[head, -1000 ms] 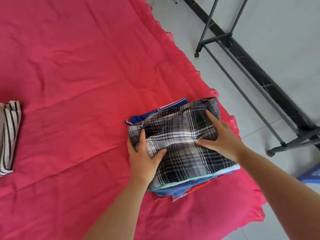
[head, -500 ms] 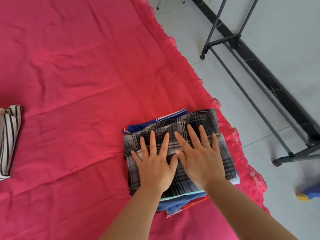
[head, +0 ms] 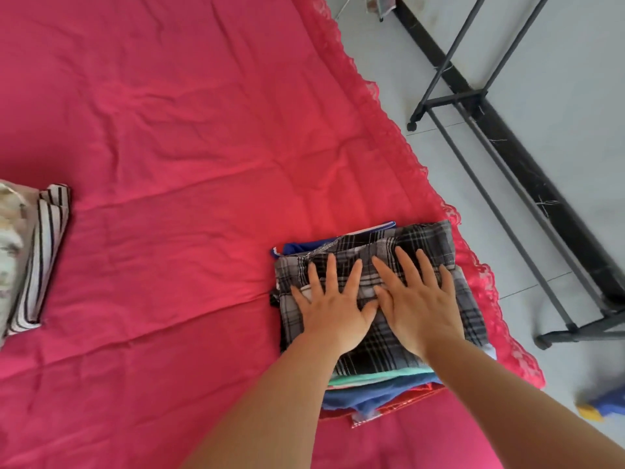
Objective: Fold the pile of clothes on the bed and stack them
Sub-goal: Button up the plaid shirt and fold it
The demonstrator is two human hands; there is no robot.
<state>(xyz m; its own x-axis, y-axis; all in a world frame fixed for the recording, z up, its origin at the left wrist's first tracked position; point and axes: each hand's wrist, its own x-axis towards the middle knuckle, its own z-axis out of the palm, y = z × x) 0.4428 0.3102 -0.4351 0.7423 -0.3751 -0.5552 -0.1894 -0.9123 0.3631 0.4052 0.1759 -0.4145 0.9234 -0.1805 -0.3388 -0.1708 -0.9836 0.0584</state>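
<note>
A folded black-and-white plaid garment (head: 429,242) lies on top of a stack of folded clothes (head: 365,390) near the bed's right edge. Blue, green and red layers show under it. My left hand (head: 333,304) and my right hand (head: 417,299) lie flat on the plaid garment side by side, fingers spread and straight, pressing it down. At the far left edge sits a black-and-white striped garment (head: 42,255) with a pale cloth (head: 8,238) beside it.
The red bedsheet (head: 189,147) covers the bed, with a lace border (head: 399,147) along the right side. Beyond it is grey tiled floor with a black metal rack (head: 500,194). A blue and yellow object (head: 602,402) lies on the floor at lower right.
One second ago both hands gripped the plaid garment's sides on the stack. They then flattened onto its top and stay there pressing; the view has shifted slightly.
</note>
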